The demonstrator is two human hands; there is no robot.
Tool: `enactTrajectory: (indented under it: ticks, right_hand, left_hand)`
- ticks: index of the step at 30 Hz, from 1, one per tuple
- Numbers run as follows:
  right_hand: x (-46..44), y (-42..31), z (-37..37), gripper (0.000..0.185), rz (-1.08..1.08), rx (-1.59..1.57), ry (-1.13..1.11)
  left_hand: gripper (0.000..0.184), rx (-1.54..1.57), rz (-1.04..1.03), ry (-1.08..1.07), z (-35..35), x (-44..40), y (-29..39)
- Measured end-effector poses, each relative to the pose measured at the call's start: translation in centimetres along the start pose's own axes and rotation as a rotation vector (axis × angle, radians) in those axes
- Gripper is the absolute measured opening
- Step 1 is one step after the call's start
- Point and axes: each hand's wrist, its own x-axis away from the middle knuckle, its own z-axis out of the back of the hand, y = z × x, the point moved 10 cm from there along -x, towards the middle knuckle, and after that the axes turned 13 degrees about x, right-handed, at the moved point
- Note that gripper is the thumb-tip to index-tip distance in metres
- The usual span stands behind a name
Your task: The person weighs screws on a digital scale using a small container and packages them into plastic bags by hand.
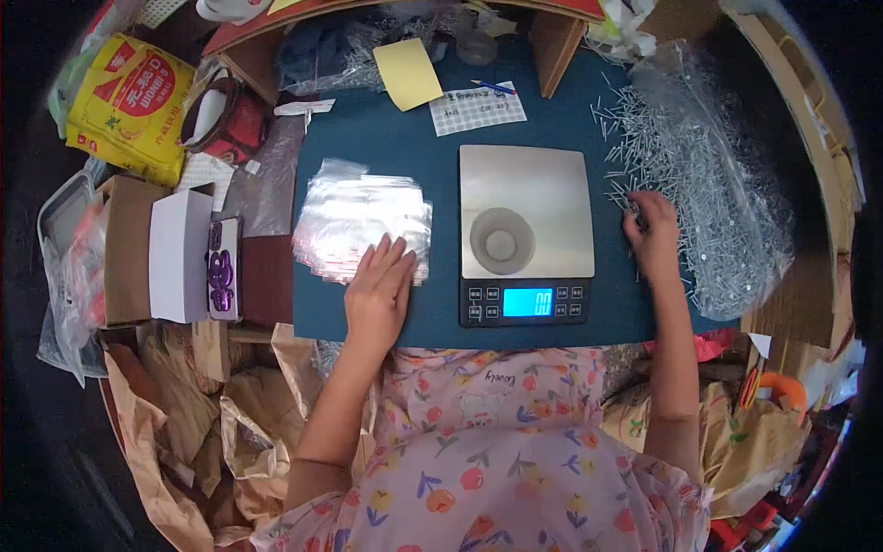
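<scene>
My left hand (378, 293) lies flat with its fingers stretched over a stack of clear plastic zip bags (354, 216). My right hand (655, 237) is at the left edge of a large heap of thin metal screws (644, 129). Its fingers are curled down and pinched at some screws there; the fingertips are partly hidden. Between my hands stands a digital scale (566, 198), its lit display reading 0.0. A small round grey cup (502, 243) sits on the lower left of the scale's metal plate, and nothing shows inside it.
Clear plastic sheeting (750, 175) lies along the heap's right side. Behind the scale are a sticker sheet (478, 112), a blue pen (493, 87) and a yellow paper (407, 74), beneath a red-edged shelf (368, 17). A white box (180, 258) and a phone (223, 269) stand left.
</scene>
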Motion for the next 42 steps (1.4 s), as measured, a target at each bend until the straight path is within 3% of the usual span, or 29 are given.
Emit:
enactTrajectory:
  ticks: [5,8,11,13,15,17,20,21,24,25,28,31,37,42]
  right_hand:
    - [-0.9,3.7,-0.6,0.024,-0.189,-0.193,-0.079]
    - [-0.8,7.0,-1.8,0.022,-0.497,-0.45,-0.293]
    - [-1.4,7.5,-1.7,0.032,-0.573,-0.918,-0.235]
    - [-2.1,6.9,-1.1,0.037,-0.588,-1.211,-0.132]
    - [-2.4,6.9,-2.1,0.032,-0.538,-1.56,-0.192]
    - [-1.7,6.9,-2.0,0.025,-0.772,-1.586,-0.019]
    - [-1.5,6.3,-4.5,0.025,-0.708,-1.488,-0.261]
    - [-1.3,6.3,-4.4,0.026,-0.8,-1.313,-0.217]
    - [-2.2,6.2,-4.1,0.026,-0.721,-1.446,-0.162]
    - [-2.4,5.9,-3.9,0.025,-0.728,-1.63,-0.125]
    - [-2.8,4.9,-4.4,0.022,-0.715,-2.115,-0.112]
    - [-1.5,4.0,-6.7,0.018,-0.86,-2.093,-0.258]
    - [-1.6,-0.2,-5.9,0.014,-0.882,-2.426,-0.271]
    - [-2.0,-6.4,-4.5,0.015,-0.895,-2.593,-0.373]
  left_hand:
    - [0.021,0.065,0.094,0.06,0.4,-0.4,-1.0]
    - [0.027,0.115,0.13,0.031,1.0,-0.8,-0.2]
    - [0.037,0.133,0.086,-0.069,1.4,-1.0,0.5]
    - [0.035,0.092,0.047,-0.136,0.8,-0.8,0.3]
    - [0.026,0.07,0.021,-0.161,0.2,-0.4,-0.1]
    - [0.023,0.091,0.004,-0.129,-0.1,-0.3,-0.6]
    - [0.02,0.101,0.007,-0.059,-0.1,-0.5,-0.4]
    - [0.021,0.124,0.016,-0.024,0.0,-0.5,-0.5]
    - [0.024,0.155,0.049,0.054,0.1,-0.4,-0.9]
    - [0.025,0.159,0.06,0.075,0.1,-0.3,-1.0]
    - [0.033,0.162,0.069,0.034,-0.2,-0.3,-1.1]
    - [0.046,0.123,-0.028,-0.032,0.0,-1.1,1.3]
    - [0.081,0.382,-0.021,-0.078,-0.4,-2.9,4.2]
    - [0.096,0.37,-0.076,-0.142,-4.3,-6.1,7.2]
